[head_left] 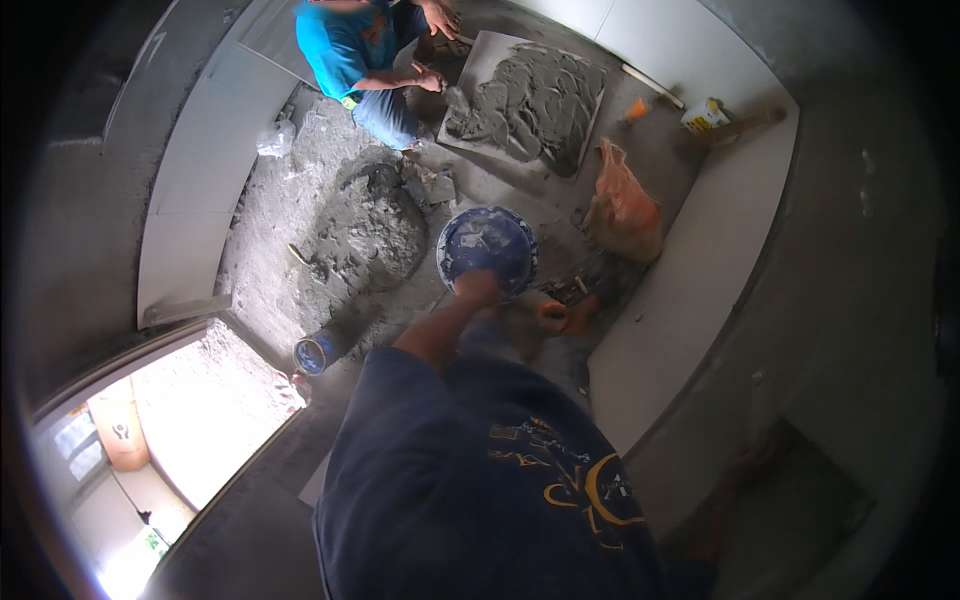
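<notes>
My left hand [478, 287] grips the near rim of a round blue bucket [485, 242] smeared with pale grey residue. At the lower right, my right hand [745, 455] is dim and seems closed round a pale, thin thing [758, 405] that I cannot make out. Below the bucket are my foot in an orange sandal [560, 318] and small dark items [570, 290]. A heap of grey mortar [370, 225] lies left of the bucket, with a small blue container [312, 354] lower down.
A co-worker in a turquoise shirt [340, 50] crouches beside a board [595, 75] spread with mortar, holding a trowel [455, 98]. An orange sack [625, 215], a labelled tub [705, 115] and a pale rod [650, 85] sit along the right wall. A bright doorway [220, 410] opens lower left.
</notes>
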